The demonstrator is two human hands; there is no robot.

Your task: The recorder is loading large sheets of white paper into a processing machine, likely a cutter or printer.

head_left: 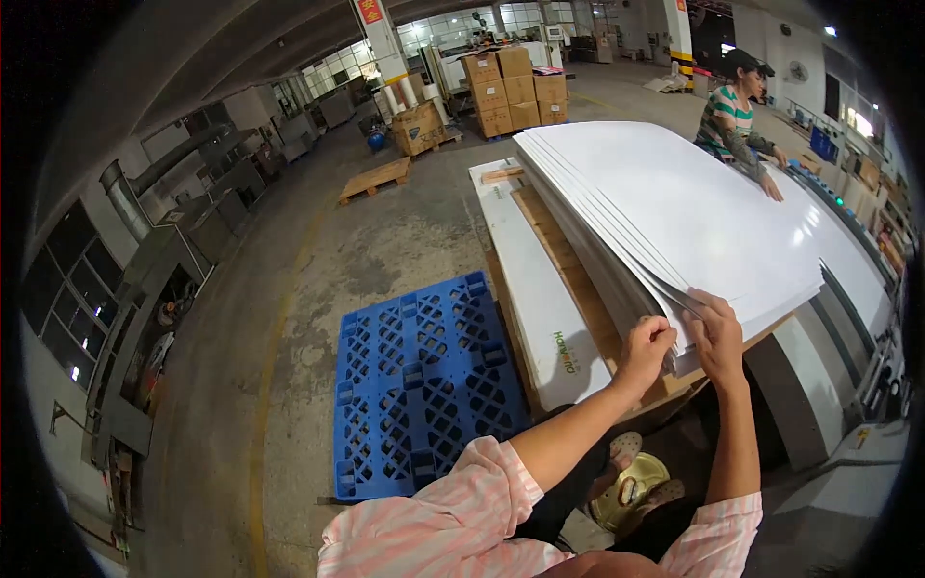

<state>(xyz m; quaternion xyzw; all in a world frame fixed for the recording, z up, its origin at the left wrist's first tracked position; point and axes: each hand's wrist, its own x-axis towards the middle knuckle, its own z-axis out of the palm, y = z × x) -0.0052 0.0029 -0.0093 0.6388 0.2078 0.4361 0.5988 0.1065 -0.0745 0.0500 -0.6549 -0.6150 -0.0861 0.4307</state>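
A tall stack of large, glossy white sheets (665, 193) lies in front of me, its left edges fanned into several layers. At its near left corner my right hand (714, 332) grips the upper sheets, whose edge is bent up a little with a dark gap beneath. Just left of it, my left hand (646, 353) is closed against the same corner, thumb and fingers pinched at the sheet edges. How many sheets each hand holds cannot be made out.
A blue plastic pallet (414, 376) lies on the floor to the left, beside a long white board (530, 289). Across the stack a co-worker (729, 120) rests a hand on the sheets. Cartons (506, 91) and a wooden pallet (376, 179) stand farther back; machinery (867, 250) lines the right.
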